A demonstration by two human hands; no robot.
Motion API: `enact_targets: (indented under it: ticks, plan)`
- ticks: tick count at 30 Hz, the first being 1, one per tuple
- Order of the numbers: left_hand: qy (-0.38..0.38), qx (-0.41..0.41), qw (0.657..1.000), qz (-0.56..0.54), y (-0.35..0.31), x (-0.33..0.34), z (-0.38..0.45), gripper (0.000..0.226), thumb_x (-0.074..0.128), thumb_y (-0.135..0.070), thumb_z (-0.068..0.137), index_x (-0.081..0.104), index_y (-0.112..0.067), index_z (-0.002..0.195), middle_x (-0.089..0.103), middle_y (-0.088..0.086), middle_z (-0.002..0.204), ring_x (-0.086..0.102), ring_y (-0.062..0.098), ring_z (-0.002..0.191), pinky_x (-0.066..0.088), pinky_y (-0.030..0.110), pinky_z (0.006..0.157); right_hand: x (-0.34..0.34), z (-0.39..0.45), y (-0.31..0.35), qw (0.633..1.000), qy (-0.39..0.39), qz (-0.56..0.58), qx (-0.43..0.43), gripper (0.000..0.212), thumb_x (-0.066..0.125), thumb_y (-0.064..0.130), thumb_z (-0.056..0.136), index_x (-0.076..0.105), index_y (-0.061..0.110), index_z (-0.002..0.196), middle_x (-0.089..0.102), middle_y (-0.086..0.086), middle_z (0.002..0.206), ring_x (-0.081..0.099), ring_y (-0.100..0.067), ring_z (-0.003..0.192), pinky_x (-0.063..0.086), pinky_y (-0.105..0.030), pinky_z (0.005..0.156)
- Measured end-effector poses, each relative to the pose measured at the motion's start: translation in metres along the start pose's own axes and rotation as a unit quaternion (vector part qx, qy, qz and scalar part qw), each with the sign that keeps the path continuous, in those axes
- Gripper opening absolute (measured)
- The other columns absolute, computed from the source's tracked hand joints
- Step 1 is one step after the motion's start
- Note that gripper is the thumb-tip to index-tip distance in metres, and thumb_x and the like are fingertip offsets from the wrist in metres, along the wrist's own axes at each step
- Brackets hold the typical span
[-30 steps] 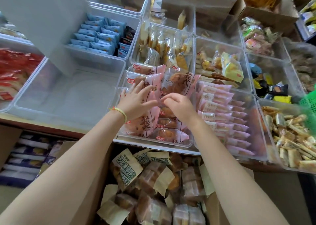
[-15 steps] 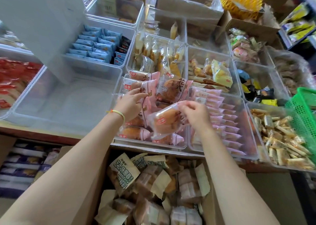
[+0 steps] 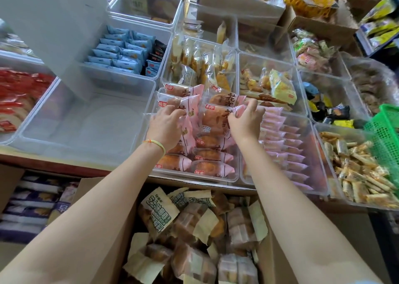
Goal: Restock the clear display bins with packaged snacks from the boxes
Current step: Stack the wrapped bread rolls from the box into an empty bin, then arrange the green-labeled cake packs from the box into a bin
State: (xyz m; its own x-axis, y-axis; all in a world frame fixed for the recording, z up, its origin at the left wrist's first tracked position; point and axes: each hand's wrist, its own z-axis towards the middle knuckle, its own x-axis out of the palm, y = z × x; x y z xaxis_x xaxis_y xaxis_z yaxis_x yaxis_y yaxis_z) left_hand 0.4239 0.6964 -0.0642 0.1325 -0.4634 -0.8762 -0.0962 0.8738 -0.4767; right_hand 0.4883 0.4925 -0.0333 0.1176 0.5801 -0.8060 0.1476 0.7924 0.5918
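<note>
A clear display bin in the middle holds several pink-and-clear bread packets. My right hand pinches the right edge of one such packet standing near the bin's back. My left hand grips the pink edge of another packet on the bin's left side. Below the counter edge an open cardboard box is full of cake packets with cream-and-green labels.
An empty clear bin lies to the left, partly covered by a white board. Bins of pink packets, blue packets, red packets and wrapped sticks surround the middle one. A green basket stands at the right.
My right hand has carried a bread packet from the front of the bin up to its back and set it upright. My left hand stayed on the left-side packets.
</note>
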Motion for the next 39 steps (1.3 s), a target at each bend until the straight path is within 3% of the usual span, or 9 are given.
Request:
enact_targets:
  ticks: [4, 8, 13, 18, 24, 29, 33, 36, 39]
  plan:
    - [-0.056, -0.028, 0.998, 0.017, -0.006, -0.004, -0.009, 0.012, 0.059, -0.016, 0.092, 0.066, -0.012, 0.101, 0.057, 0.011, 0.105, 0.055, 0.031, 0.097, 0.049, 0.042, 0.081, 0.012, -0.022, -0.004, 0.976, 0.177, -0.099, -0.077, 0.034, 0.056, 0.022, 0.093, 0.055, 0.018, 0.127, 0.037, -0.012, 0.143, 0.043, -0.034, 0.134, 0.041, -0.044, 0.105]
    - [0.018, -0.009, 1.000, -0.020, -0.011, -0.012, -0.020, 0.029, 0.051, -0.018, 0.095, 0.063, -0.014, 0.121, 0.058, 0.010, 0.121, 0.056, 0.029, 0.108, 0.048, 0.040, 0.091, -0.005, -0.034, 0.003, 0.966, 0.241, -0.070, -0.063, 0.052, 0.052, 0.027, 0.096, 0.045, 0.019, 0.147, 0.039, -0.008, 0.149, 0.045, -0.027, 0.133, 0.039, -0.041, 0.110]
    - [0.004, -0.013, 0.993, -0.121, -0.024, -0.036, -0.054, 0.026, 0.056, -0.020, 0.093, 0.067, -0.016, 0.116, 0.061, 0.006, 0.120, 0.057, 0.022, 0.103, 0.044, 0.032, 0.092, -0.053, -0.093, 0.015, 0.972, 0.215, 0.036, -0.084, 0.019, 0.053, 0.030, 0.099, 0.067, 0.019, 0.105, 0.067, -0.002, 0.107, 0.063, -0.019, 0.100, 0.053, -0.037, 0.087]
    - [0.004, -0.001, 0.960, -0.279, -0.048, -0.057, -0.112, 0.015, 0.058, -0.018, 0.090, 0.073, -0.018, 0.089, 0.066, -0.010, 0.072, 0.059, 0.011, 0.062, 0.052, 0.031, 0.062, -0.094, -0.171, 0.013, 0.881, 0.435, 0.184, -0.021, 0.036, 0.050, 0.024, 0.104, 0.065, 0.006, 0.077, 0.073, -0.018, 0.078, 0.072, -0.036, 0.078, 0.058, -0.040, 0.069]
    - [0.104, 0.031, 0.952, -0.286, -0.054, -0.046, -0.169, 0.018, 0.057, -0.014, 0.089, 0.072, -0.021, 0.082, 0.063, -0.008, 0.059, 0.054, 0.001, 0.049, 0.049, 0.026, 0.059, -0.047, -0.219, -0.027, 0.855, 0.513, -0.063, 0.038, 0.035, 0.050, 0.033, 0.101, 0.069, 0.007, 0.088, 0.076, -0.007, 0.092, 0.073, -0.026, 0.091, 0.059, -0.038, 0.083]
    - [0.174, -0.020, 0.959, -0.223, -0.040, -0.016, -0.208, 0.018, 0.055, -0.017, 0.090, 0.072, -0.021, 0.087, 0.064, -0.009, 0.062, 0.056, 0.006, 0.052, 0.055, 0.031, 0.066, -0.002, -0.268, -0.050, 0.748, 0.596, -0.291, -0.025, 0.055, 0.052, 0.052, 0.098, 0.064, 0.001, 0.113, 0.063, -0.008, 0.091, 0.060, -0.024, 0.078, 0.048, -0.031, 0.067]
    - [0.208, -0.076, 0.958, -0.180, -0.031, 0.001, -0.239, 0.020, 0.052, -0.018, 0.092, 0.072, -0.021, 0.091, 0.065, -0.010, 0.070, 0.057, 0.006, 0.058, 0.053, 0.029, 0.069, 0.009, -0.292, -0.051, 0.670, 0.622, -0.390, -0.115, 0.049, 0.061, 0.037, 0.096, 0.052, 0.007, 0.135, 0.053, -0.012, 0.120, 0.051, -0.029, 0.098, 0.050, -0.040, 0.088]
    - [0.250, -0.109, 0.952, -0.140, -0.027, 0.013, -0.260, 0.022, 0.051, -0.018, 0.091, 0.072, -0.022, 0.097, 0.070, -0.004, 0.087, 0.063, 0.016, 0.076, 0.053, 0.030, 0.078, 0.010, -0.300, -0.056, 0.689, 0.580, -0.403, -0.161, 0.044, 0.051, 0.022, 0.098, 0.048, 0.013, 0.141, 0.049, -0.008, 0.134, 0.052, -0.033, 0.115, 0.047, -0.042, 0.081]
    - [0.290, -0.109, 0.943, -0.121, -0.030, 0.016, -0.276, 0.033, 0.054, -0.017, 0.087, 0.066, -0.026, 0.117, 0.062, -0.001, 0.114, 0.058, 0.018, 0.106, 0.047, 0.028, 0.092, -0.018, -0.304, -0.059, 0.781, 0.488, -0.339, -0.189, 0.029, 0.051, 0.021, 0.098, 0.060, 0.010, 0.123, 0.062, -0.004, 0.111, 0.062, -0.028, 0.098, 0.051, -0.039, 0.076]
